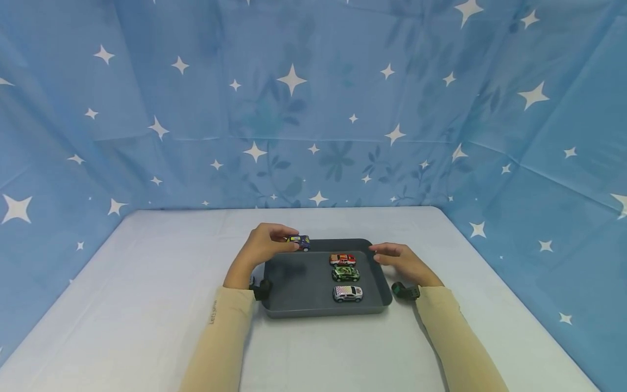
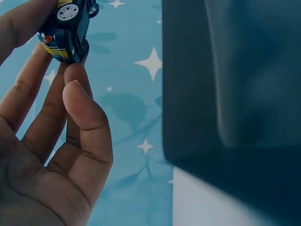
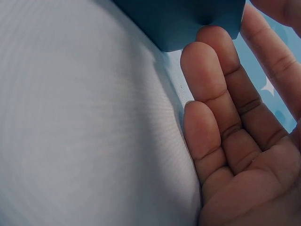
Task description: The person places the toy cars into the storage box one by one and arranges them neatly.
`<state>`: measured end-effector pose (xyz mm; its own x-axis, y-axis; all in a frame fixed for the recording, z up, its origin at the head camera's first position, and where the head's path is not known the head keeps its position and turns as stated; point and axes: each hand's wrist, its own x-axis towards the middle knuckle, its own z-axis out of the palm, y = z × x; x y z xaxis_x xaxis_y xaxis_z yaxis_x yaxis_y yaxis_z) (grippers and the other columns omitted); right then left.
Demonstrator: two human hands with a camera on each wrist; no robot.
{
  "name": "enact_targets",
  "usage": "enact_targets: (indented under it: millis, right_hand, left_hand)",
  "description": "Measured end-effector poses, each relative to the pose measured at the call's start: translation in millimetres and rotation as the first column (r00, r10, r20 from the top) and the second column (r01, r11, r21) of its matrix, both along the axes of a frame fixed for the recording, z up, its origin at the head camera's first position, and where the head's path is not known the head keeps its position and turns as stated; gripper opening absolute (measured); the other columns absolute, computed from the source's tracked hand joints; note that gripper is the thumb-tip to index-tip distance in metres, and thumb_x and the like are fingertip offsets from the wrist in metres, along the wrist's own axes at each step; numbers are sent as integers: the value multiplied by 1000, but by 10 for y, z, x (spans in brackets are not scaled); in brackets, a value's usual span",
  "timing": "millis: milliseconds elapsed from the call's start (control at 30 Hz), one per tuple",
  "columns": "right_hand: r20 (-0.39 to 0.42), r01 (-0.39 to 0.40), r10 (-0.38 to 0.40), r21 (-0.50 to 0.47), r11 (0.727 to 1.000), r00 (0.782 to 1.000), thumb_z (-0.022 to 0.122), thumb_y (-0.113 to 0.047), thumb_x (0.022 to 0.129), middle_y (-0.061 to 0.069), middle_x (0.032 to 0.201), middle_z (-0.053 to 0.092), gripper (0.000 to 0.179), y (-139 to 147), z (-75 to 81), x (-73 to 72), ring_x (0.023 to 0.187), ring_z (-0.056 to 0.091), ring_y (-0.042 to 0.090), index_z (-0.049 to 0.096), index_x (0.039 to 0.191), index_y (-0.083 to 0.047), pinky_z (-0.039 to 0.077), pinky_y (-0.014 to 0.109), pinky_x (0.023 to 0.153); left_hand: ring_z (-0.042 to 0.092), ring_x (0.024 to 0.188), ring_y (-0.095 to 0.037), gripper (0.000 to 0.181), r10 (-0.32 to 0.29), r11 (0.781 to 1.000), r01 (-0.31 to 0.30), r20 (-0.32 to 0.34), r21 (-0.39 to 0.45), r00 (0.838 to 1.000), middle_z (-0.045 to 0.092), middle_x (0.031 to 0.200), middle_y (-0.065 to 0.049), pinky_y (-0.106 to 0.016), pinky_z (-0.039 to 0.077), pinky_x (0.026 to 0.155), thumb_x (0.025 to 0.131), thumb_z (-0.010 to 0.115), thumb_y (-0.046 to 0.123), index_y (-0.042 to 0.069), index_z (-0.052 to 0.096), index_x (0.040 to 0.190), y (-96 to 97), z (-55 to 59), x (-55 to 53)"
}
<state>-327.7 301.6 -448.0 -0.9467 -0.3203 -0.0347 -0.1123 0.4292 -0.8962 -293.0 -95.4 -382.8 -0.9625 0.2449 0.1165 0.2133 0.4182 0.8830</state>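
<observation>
My left hand (image 1: 263,246) pinches a dark blue toy car (image 1: 300,242) between thumb and fingertips, over the back left part of a dark grey tray (image 1: 294,313). In the left wrist view the toy car (image 2: 61,35) shows white wheels and yellow markings, tilted, with the left fingers (image 2: 89,113) at its end. At the tray's back right corner rests my right hand (image 1: 401,262), its fingertips at the rim. The right wrist view shows those fingers (image 3: 204,70) loosely bent against the tray's outer wall (image 3: 188,23).
Inside the tray, toward its right side, three toy cars stand in a column: a red and orange one (image 1: 342,259), a green one (image 1: 345,273) and a white one (image 1: 348,294). A white table (image 1: 147,305) lies beneath. Blue star-patterned cloth (image 1: 313,109) hangs behind and on the sides.
</observation>
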Motion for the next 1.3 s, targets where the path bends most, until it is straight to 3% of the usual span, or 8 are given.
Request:
enact_targets:
  millis: [267, 833, 1100, 1300]
  right_hand:
    - [-2, -3, 3, -7, 1000, 1000, 70, -20, 105, 27, 152, 58, 49, -6, 7, 14, 147, 47, 48, 62, 146, 6, 29, 70, 122]
    - [15, 7, -7, -12, 1000, 1000, 71, -21, 105, 28, 154, 57, 50, -16, 10, 26, 147, 47, 48, 62, 146, 6, 29, 71, 122]
    - [8, 6, -6, -9, 1000, 1000, 71, -22, 105, 27, 152, 58, 49, 2, -20, -8, 146, 49, 48, 63, 145, 6, 29, 71, 122]
    - [6, 10, -10, -9, 1000, 1000, 71, -22, 105, 27, 151, 59, 49, 24, -30, -25, 146, 48, 48, 64, 144, 5, 28, 71, 123]
  left_hand:
    - [68, 119, -33, 32, 33, 999, -33, 20, -18, 999, 76, 123, -14, -55, 54, 103, 95, 84, 14, 7, 81, 126, 121, -103, -69]
    - [71, 119, -34, 26, 79, 981, -78, -5, -179, 997, 79, 119, -13, -55, 53, 105, 93, 87, 10, 6, 82, 118, 316, -199, -130]
    - [70, 118, -33, 25, 110, 959, -96, 38, -266, 993, 79, 121, -13, -52, 54, 105, 92, 88, 11, 7, 82, 117, 370, -232, -150]
    - [71, 112, -31, 24, 137, 940, -122, 27, -320, 990, 81, 114, -9, -52, 54, 102, 90, 90, 10, 8, 83, 112, 417, -269, -156]
